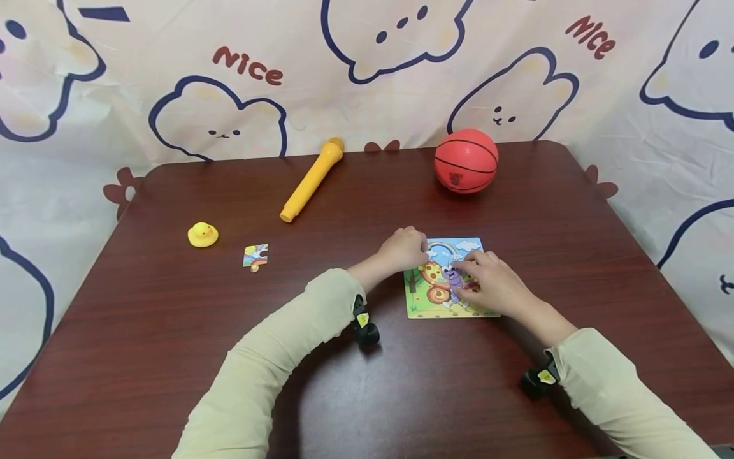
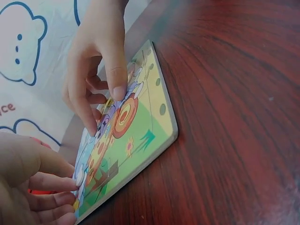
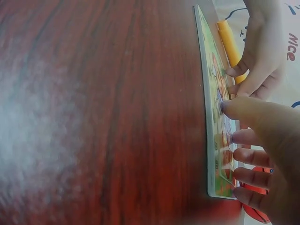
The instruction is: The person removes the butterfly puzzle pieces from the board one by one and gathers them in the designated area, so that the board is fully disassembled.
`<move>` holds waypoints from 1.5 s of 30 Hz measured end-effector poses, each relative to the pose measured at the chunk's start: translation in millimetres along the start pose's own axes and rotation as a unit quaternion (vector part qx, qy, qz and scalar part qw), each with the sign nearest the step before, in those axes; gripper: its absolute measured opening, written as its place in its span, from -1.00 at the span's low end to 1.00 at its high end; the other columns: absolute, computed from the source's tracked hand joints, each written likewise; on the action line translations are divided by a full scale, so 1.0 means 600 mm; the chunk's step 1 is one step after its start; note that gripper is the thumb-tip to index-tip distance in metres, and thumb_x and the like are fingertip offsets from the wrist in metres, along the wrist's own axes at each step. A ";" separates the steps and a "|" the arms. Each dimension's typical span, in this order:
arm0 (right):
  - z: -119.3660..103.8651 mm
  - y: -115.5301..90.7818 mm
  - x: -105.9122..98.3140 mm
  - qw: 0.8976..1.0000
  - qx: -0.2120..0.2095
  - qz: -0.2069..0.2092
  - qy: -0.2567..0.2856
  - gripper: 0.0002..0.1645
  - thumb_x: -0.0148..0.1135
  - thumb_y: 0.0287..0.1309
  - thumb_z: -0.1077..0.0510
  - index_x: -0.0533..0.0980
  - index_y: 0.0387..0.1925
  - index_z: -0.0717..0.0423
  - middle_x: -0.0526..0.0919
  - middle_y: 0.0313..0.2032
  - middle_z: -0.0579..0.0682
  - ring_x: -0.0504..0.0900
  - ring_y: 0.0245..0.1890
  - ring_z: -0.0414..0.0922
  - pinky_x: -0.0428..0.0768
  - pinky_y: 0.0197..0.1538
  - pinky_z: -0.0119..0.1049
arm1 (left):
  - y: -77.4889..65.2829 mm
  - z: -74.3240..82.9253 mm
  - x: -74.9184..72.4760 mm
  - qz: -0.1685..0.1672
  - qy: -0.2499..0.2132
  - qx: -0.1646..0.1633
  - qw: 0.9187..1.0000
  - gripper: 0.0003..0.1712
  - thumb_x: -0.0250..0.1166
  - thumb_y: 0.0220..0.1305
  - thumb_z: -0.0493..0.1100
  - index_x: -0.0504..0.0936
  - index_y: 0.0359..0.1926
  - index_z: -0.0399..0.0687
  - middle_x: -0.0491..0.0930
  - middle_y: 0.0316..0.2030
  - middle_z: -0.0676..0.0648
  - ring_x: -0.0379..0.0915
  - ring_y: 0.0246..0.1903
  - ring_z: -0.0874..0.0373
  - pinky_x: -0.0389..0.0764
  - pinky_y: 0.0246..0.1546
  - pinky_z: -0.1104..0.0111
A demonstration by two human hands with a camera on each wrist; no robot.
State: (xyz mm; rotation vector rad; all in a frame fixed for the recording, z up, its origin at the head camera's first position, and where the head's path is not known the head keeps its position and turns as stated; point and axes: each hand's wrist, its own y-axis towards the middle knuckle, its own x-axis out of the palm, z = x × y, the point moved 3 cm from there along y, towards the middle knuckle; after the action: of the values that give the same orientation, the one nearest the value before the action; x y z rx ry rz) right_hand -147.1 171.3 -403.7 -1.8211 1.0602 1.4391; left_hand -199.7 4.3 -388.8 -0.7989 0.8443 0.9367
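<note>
A square jigsaw puzzle [image 1: 423, 305] with a cartoon butterfly, a rainbow and a tree lies flat on the brown table. At its upper left edge, my left hand [image 1: 404, 248] touches the picture with loosely bent fingertips. My right hand [image 1: 497, 285] rests over the puzzle's right side, with thumb and forefinger spread on the purple butterfly body [image 2: 108, 118]. In the right wrist view, the fingers [image 3: 253, 177] of that hand lie along the board, fairly straight. Part of the right half is hidden under it. Away to the left is a loose puzzle piece [image 1: 256, 255].
A yellow rubber duck [image 1: 203, 235] sits at the left of the table [image 1: 189, 331]. Farther back lie a yellow toy microphone [image 1: 312, 182] and a small red basketball [image 1: 466, 161]. A curtain [image 1: 355, 108] with cartoon bears hangs behind the far edge.
</note>
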 end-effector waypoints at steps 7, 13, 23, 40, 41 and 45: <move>-0.001 -0.002 0.000 1.000 0.012 -0.008 0.002 -0.38 0.31 -0.11 -0.08 0.48 0.02 0.08 0.46 -0.12 0.09 0.36 -0.13 0.03 0.38 -0.10 -0.06 | 0.010 -0.002 0.001 0.033 -0.097 -0.012 0.995 -0.86 0.26 0.10 -0.14 0.53 -0.44 -0.11 0.48 -0.46 0.00 0.37 -0.46 0.18 0.38 -0.50 0.47; -0.001 -0.001 -0.001 1.000 0.015 -0.008 0.003 -0.38 0.31 -0.11 -0.09 0.48 0.03 0.07 0.46 -0.11 0.08 0.36 -0.12 0.02 0.38 -0.08 -0.05 | 0.014 -0.002 0.001 0.021 -0.147 -0.029 0.989 -0.82 0.30 0.07 -0.13 0.51 -0.47 -0.13 0.46 -0.51 -0.03 0.38 -0.55 0.18 0.40 -0.59 0.50; -0.004 -0.001 -0.002 1.000 0.008 -0.007 -0.009 -0.41 0.31 -0.10 -0.08 0.49 0.02 0.03 0.46 -0.11 0.08 0.36 -0.15 0.01 0.38 -0.12 -0.06 | 0.016 0.005 0.003 0.023 -0.116 0.012 0.993 -0.63 0.27 0.09 -0.20 0.49 -0.03 -0.07 0.54 -0.17 -0.05 0.43 -0.27 0.18 0.46 -0.30 0.45; -0.011 -0.006 0.004 0.995 -0.066 0.047 -0.053 -0.56 0.26 -0.03 0.01 0.55 -0.08 0.08 0.52 -0.19 0.06 0.45 -0.22 0.00 0.44 -0.22 -0.13 | 0.008 -0.022 -0.032 0.036 -0.196 -0.007 0.980 -0.83 0.27 0.11 -0.15 0.62 -0.28 -0.12 0.54 -0.43 0.00 0.43 -0.54 0.21 0.46 -0.53 0.47; -0.011 -0.006 0.004 0.995 -0.066 0.046 -0.051 -0.57 0.26 -0.03 0.01 0.55 -0.08 0.07 0.52 -0.19 0.05 0.44 -0.22 0.00 0.44 -0.21 -0.12 | 0.004 -0.028 -0.038 0.033 -0.207 -0.008 0.978 -0.82 0.27 0.11 -0.16 0.62 -0.27 -0.13 0.55 -0.43 -0.02 0.44 -0.55 0.19 0.48 -0.53 0.45; -0.012 -0.009 0.002 0.995 -0.066 0.052 -0.048 -0.57 0.27 -0.04 0.02 0.55 -0.08 0.07 0.52 -0.19 0.06 0.44 -0.21 0.00 0.43 -0.20 -0.12 | -0.021 -0.062 -0.067 0.028 -0.236 -0.002 0.971 -0.81 0.26 0.10 -0.20 0.61 -0.24 -0.18 0.56 -0.43 -0.06 0.44 -0.59 0.12 0.53 -0.48 0.33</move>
State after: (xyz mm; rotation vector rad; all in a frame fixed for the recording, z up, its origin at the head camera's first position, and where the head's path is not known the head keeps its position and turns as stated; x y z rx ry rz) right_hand -138.9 167.9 -403.1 -1.7889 1.0481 1.6764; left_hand -211.2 -46.5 -367.8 -0.5243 0.4502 1.1213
